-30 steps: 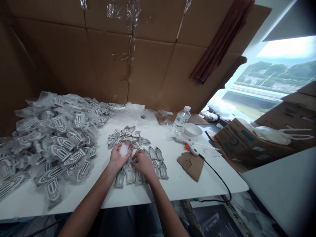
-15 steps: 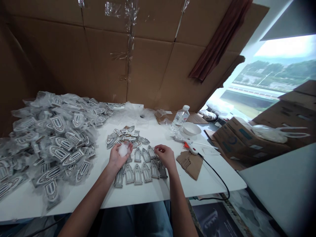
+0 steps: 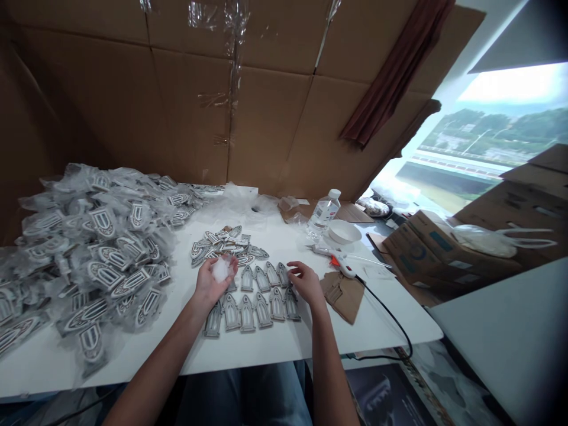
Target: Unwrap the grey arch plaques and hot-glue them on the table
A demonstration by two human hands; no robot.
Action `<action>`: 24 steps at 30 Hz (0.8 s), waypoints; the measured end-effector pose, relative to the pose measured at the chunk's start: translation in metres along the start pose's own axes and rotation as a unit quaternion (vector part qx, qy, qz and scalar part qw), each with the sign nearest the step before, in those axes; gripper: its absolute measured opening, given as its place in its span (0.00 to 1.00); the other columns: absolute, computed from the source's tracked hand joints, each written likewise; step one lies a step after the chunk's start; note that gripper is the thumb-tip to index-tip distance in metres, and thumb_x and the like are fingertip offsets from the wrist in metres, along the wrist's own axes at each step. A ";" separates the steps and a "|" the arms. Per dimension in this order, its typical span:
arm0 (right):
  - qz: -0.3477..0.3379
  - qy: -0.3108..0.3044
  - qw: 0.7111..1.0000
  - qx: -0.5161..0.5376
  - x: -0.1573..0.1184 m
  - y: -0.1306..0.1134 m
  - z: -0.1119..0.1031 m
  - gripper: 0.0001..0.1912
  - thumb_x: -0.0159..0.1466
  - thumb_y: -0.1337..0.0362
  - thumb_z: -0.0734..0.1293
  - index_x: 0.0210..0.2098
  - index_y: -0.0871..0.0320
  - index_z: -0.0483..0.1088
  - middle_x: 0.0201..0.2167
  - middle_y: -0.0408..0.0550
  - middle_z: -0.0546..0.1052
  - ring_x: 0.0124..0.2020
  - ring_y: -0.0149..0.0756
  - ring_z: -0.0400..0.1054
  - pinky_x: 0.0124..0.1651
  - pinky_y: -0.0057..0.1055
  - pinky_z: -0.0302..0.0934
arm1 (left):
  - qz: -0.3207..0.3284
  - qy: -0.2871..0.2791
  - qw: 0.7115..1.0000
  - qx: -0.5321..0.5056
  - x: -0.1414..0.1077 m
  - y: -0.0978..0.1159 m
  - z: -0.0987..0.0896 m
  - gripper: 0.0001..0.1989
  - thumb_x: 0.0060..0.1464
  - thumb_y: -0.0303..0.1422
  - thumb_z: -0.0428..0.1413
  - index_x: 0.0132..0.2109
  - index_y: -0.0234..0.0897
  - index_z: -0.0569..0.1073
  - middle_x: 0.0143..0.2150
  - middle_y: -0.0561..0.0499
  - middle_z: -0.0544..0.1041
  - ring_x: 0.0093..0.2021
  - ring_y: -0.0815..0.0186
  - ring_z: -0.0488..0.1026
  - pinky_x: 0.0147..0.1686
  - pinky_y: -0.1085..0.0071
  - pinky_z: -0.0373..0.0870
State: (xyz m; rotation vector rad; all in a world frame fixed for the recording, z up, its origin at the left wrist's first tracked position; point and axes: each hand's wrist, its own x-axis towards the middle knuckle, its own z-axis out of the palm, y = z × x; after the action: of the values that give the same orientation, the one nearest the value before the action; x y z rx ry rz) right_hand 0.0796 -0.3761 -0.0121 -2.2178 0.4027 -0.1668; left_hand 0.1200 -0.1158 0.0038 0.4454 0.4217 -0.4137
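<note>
In the head view, the left hand (image 3: pixel 212 283) lies palm up, its fingers curled loosely around a white, translucent clump (image 3: pixel 220 270). The right hand (image 3: pixel 306 284) has bent fingers, their tips at the right end of the farther of two rows of arched pieces (image 3: pixel 247 313); whether they pinch anything, I cannot tell. These pieces are flat, grey, pointed like little church windows, with openwork centres, and lie between and in front of both hands. Just beyond the left fingertips is a jumbled heap of similar pieces (image 3: pixel 217 244), some with brown and white edging. Well left of the left fingers spreads a mound of wrapped pieces (image 3: pixel 104 254) in crinkled clear plastic. Right of the right fingers rest brown cardboard (image 3: pixel 344 299) and a pale glue gun (image 3: pixel 348 267) with an orange-red trigger; farther off stand a smooth white bowl (image 3: pixel 344 238) and a clear plastic bottle (image 3: pixel 323 214). Its label carries a red mark, the lettering too small to read. Blue printing on the carton (image 3: pixel 415 242), farthest right of those fingers, is likewise illegible.
</note>
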 end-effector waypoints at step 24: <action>-0.040 -0.020 0.993 -0.110 0.002 0.003 0.007 0.26 0.53 0.75 0.57 0.49 0.59 0.74 0.41 0.51 0.72 0.37 0.32 0.65 0.46 0.27 0.56 | -0.016 -0.003 1.000 0.000 0.001 -0.003 -0.001 0.11 0.50 0.27 0.48 0.41 0.29 0.69 0.41 0.38 0.74 0.44 0.57 0.75 0.38 0.66 0.76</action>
State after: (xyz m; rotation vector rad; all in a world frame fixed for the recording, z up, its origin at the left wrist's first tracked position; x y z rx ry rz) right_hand 0.0828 -0.3733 -0.0193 -2.4521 0.3240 -0.1258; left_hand 0.1190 -0.1179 0.0016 0.4373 0.4228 -0.4461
